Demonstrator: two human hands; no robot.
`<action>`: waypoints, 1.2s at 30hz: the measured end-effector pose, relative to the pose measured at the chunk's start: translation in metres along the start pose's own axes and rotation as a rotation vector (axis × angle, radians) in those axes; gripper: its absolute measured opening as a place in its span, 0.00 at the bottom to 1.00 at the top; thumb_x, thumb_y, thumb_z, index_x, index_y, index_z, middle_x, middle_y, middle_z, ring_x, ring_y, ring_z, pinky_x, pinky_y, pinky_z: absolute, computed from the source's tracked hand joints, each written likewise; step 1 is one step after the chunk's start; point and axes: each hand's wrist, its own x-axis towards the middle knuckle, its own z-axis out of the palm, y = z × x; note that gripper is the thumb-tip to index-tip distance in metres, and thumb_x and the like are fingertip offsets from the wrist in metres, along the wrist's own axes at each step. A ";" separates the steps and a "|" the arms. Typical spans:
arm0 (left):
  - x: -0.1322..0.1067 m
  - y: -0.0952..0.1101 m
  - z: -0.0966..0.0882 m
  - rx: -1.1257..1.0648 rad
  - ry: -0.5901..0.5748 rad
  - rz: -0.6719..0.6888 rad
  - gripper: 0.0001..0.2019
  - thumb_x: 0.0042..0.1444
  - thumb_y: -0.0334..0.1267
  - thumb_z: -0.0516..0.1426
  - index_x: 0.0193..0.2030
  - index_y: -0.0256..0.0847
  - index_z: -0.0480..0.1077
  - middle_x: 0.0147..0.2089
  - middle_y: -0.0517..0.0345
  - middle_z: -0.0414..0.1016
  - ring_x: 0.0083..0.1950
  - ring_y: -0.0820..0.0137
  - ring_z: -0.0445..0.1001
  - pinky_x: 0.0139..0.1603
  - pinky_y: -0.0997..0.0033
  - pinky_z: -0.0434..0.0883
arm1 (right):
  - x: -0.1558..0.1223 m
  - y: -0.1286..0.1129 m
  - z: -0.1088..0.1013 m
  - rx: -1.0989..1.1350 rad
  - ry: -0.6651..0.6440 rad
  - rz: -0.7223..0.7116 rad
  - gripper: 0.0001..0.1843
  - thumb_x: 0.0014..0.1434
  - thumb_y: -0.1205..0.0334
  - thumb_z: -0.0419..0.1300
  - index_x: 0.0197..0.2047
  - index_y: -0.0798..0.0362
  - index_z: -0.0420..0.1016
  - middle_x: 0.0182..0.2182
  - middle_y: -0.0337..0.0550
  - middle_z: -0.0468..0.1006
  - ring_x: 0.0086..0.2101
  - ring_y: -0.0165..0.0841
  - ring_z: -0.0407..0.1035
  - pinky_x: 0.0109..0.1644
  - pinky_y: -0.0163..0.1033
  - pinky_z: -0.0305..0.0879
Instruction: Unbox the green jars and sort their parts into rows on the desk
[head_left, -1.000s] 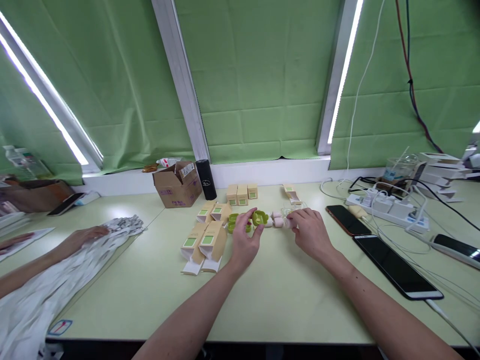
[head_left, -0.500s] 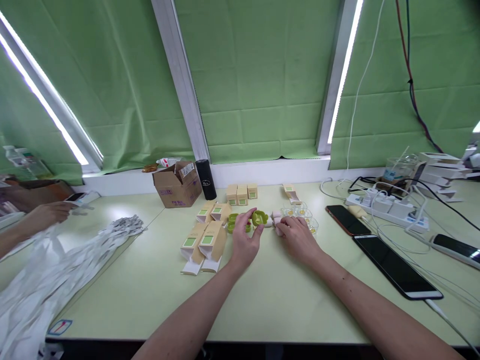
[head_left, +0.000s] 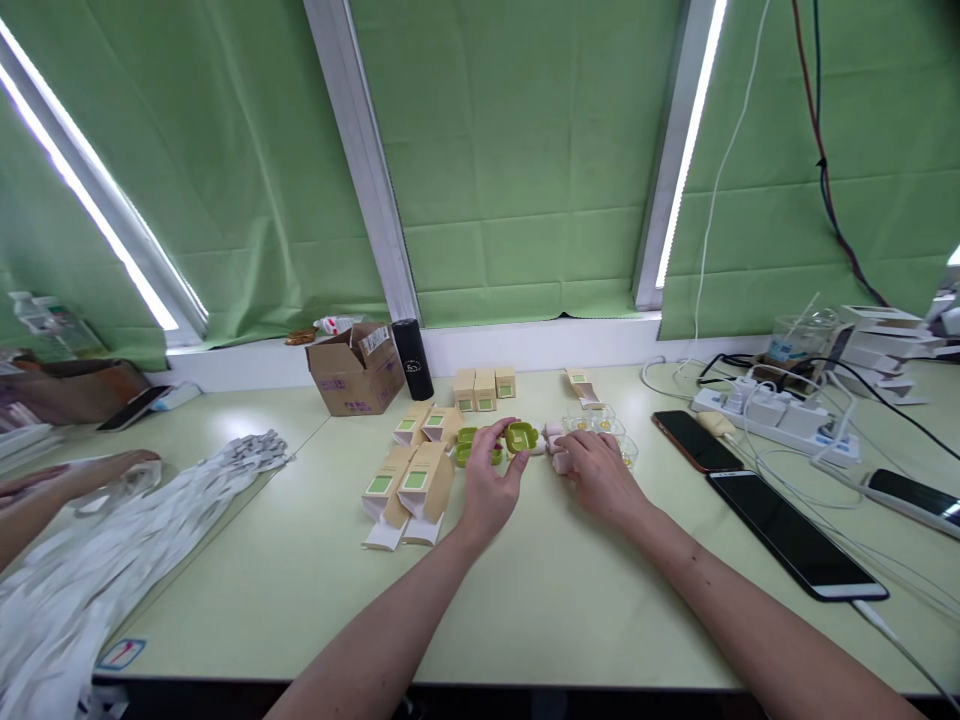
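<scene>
My left hand [head_left: 489,482] pinches a small green case [head_left: 520,436] between thumb and fingers, just above the pale green table [head_left: 540,580]. A second green case [head_left: 468,444] lies beside it. My right hand [head_left: 600,473] rests with curled fingers on a small pink piece [head_left: 559,461] next to other pink pieces [head_left: 553,430]. Clear plastic trays [head_left: 611,430] with yellow bits sit just beyond my right hand. Tan cartons with green labels [head_left: 411,482] lie left of my left hand.
A brown cardboard box [head_left: 354,368] and black cylinder [head_left: 413,359] stand at the back. Small tan boxes [head_left: 484,386] line the far edge. Phones [head_left: 795,534] and a power strip [head_left: 776,410] with cables lie right. Another person's hands [head_left: 90,470] handle white fabric [head_left: 112,540] at left.
My right hand has drawn left from the clear trays onto the pink piece. My left hand keeps its hold on the green case. The other person's hand moved about over the white fabric.
</scene>
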 end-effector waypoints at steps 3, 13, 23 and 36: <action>-0.001 0.000 0.000 -0.023 -0.011 -0.006 0.19 0.61 0.35 0.62 0.60 0.46 0.73 0.56 0.50 0.77 0.53 0.62 0.74 0.54 0.62 0.70 | 0.000 -0.005 -0.006 0.017 0.033 -0.004 0.26 0.52 0.79 0.57 0.54 0.53 0.72 0.51 0.53 0.79 0.52 0.46 0.70 0.55 0.48 0.57; -0.004 0.001 0.002 -0.168 -0.048 -0.024 0.20 0.65 0.41 0.62 0.61 0.45 0.67 0.62 0.45 0.76 0.62 0.58 0.76 0.61 0.57 0.70 | -0.003 -0.018 -0.018 0.243 0.288 -0.136 0.22 0.63 0.68 0.57 0.60 0.48 0.67 0.55 0.52 0.75 0.57 0.50 0.67 0.62 0.56 0.60; -0.005 0.003 0.008 -0.242 -0.126 -0.095 0.25 0.66 0.61 0.57 0.54 0.39 0.69 0.48 0.46 0.80 0.45 0.62 0.80 0.48 0.64 0.75 | -0.008 -0.038 -0.024 0.450 0.296 -0.237 0.35 0.64 0.62 0.62 0.70 0.46 0.53 0.67 0.58 0.60 0.69 0.55 0.54 0.69 0.69 0.58; -0.008 -0.007 0.012 -0.031 -0.292 0.049 0.40 0.67 0.69 0.39 0.23 0.39 0.71 0.28 0.54 0.69 0.31 0.67 0.67 0.38 0.65 0.66 | -0.008 -0.038 -0.016 0.620 0.259 -0.181 0.28 0.66 0.62 0.62 0.65 0.45 0.57 0.61 0.56 0.65 0.63 0.52 0.61 0.67 0.65 0.63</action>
